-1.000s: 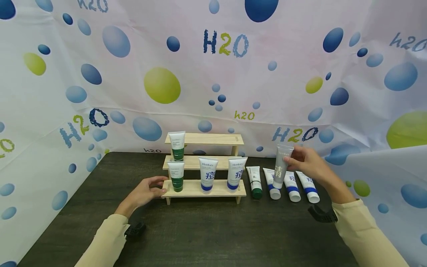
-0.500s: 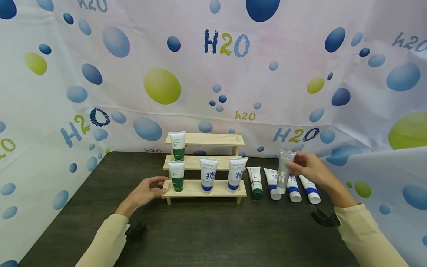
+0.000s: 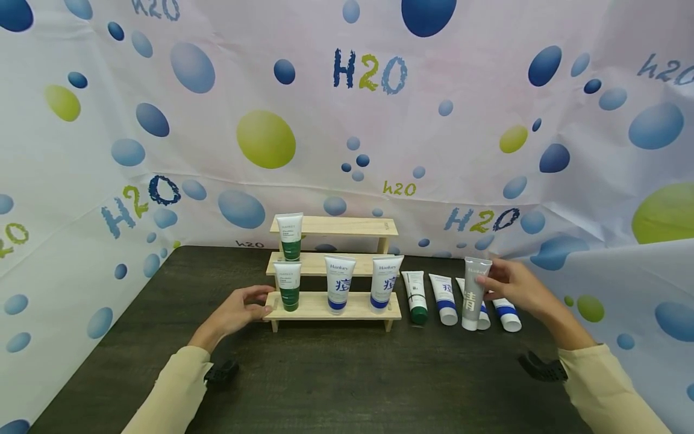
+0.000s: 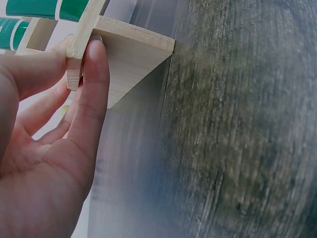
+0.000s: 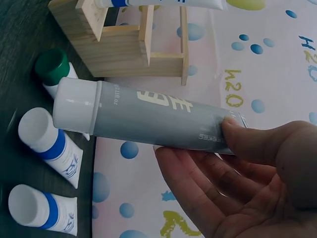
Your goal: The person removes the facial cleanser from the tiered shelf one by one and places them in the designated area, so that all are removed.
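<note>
In the head view my left hand [image 3: 238, 310] holds the left end of the wooden tiered rack [image 3: 309, 314]. The left wrist view shows its thumb and index finger pinching the lowest board [image 4: 75, 59]. My right hand [image 3: 515, 286] pinches a grey squeeze tube [image 3: 475, 292] by its flat top end, white cap [image 5: 75, 105] down. That tube is in front of a white-and-blue tube [image 3: 484, 319] lying on the table and partly hides it. Two green-and-white tubes stand on the rack's left side, one on the bottom board [image 3: 288, 283], one on the middle board [image 3: 290, 235].
Two white-and-blue tubes also stand on the bottom board, one mid-board [image 3: 338, 283] and one at right [image 3: 385, 282]. Right of the rack lie a green-capped tube [image 3: 415, 298] and more white-and-blue tubes [image 3: 444, 298] on the dark table [image 3: 347, 374]. A printed sheet [image 3: 347, 120] hangs behind.
My right hand has lowered the grey tube and carried it a little to the right, uncovering one lying white-and-blue tube. My left hand has stayed on the rack.
</note>
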`<action>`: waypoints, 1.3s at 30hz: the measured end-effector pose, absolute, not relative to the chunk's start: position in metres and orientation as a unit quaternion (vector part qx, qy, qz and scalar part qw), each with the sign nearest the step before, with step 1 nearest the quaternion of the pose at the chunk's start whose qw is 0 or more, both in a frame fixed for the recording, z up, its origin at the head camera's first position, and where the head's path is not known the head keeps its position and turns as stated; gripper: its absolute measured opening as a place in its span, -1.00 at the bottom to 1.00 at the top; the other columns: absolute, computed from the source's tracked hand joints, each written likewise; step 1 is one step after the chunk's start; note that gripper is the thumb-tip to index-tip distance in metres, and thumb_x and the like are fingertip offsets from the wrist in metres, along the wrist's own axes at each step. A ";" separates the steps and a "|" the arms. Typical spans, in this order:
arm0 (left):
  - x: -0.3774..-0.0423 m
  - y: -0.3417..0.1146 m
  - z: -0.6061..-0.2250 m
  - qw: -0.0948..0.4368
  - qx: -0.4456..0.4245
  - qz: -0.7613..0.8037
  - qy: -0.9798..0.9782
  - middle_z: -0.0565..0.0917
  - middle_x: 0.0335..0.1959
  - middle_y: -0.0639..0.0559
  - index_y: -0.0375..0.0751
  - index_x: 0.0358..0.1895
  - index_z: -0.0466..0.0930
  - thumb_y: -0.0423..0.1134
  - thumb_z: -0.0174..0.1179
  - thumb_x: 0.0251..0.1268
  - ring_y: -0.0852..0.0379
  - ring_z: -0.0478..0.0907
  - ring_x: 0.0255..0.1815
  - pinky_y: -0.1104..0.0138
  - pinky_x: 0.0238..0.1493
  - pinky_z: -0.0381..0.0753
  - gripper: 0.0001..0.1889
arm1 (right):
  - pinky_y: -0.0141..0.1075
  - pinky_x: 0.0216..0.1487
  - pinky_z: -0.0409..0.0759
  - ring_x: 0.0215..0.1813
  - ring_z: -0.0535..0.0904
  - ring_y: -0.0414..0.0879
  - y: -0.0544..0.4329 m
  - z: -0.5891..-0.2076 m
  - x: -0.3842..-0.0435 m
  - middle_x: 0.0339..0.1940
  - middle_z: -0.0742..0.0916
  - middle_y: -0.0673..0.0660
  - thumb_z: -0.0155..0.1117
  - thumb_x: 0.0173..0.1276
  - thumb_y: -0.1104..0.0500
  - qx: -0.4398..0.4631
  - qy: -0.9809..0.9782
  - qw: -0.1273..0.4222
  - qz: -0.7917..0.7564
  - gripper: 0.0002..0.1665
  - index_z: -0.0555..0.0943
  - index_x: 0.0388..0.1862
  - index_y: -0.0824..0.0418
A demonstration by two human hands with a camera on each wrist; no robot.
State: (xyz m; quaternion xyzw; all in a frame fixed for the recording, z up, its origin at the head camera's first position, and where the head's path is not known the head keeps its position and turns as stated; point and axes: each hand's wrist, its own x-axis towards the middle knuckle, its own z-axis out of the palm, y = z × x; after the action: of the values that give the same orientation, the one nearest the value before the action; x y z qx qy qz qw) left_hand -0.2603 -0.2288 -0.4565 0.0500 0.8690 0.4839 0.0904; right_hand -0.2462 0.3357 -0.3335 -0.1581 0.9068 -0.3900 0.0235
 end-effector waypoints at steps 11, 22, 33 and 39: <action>-0.258 -0.230 -0.456 0.090 0.071 0.495 0.861 0.45 0.40 -0.44 -0.35 0.48 0.36 -0.21 0.32 0.43 -0.24 0.62 0.26 0.01 0.15 0.68 -0.36 | -0.19 -0.17 0.79 -0.11 0.75 0.04 0.349 -0.344 -0.241 -0.15 0.74 0.29 0.18 0.60 0.19 -0.142 0.915 0.067 -0.372 -0.72 0.42 -0.17 0.42; -0.261 -0.229 -0.456 0.086 0.063 0.487 0.867 0.46 0.42 -0.39 -0.30 0.48 0.38 -0.20 0.31 0.44 -0.26 0.58 0.31 -0.04 0.24 0.64 -0.38 | -0.08 -0.13 0.80 -0.17 0.75 -0.02 0.371 -0.354 -0.235 -0.20 0.76 0.27 0.14 0.61 0.24 -0.147 0.904 0.111 -0.386 -0.75 0.36 -0.19 0.41; -0.260 -0.230 -0.456 0.088 0.058 0.488 0.867 0.45 0.42 -0.39 -0.28 0.48 0.39 -0.19 0.33 0.43 -0.27 0.58 0.32 -0.03 0.23 0.64 -0.38 | -0.10 -0.14 0.79 -0.06 0.73 0.06 0.389 -0.366 -0.233 -0.07 0.75 0.32 0.15 0.61 0.22 -0.123 0.904 0.141 -0.385 -0.68 0.41 0.03 0.52; -0.260 -0.229 -0.458 0.089 0.059 0.493 0.864 0.46 0.42 -0.39 -0.29 0.47 0.39 -0.19 0.33 0.43 -0.25 0.60 0.30 0.00 0.20 0.66 -0.38 | -0.09 -0.14 0.79 -0.05 0.72 0.08 0.398 -0.371 -0.234 -0.08 0.75 0.32 0.16 0.60 0.22 -0.116 0.904 0.153 -0.381 -0.67 0.43 0.02 0.53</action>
State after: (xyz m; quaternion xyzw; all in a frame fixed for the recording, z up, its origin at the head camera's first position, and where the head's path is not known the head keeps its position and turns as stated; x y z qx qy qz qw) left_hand -0.2600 -0.2292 -0.4581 0.0588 0.8636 0.4928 0.0888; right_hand -0.2343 0.3977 -0.3713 -0.1161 0.9043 -0.3812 0.1532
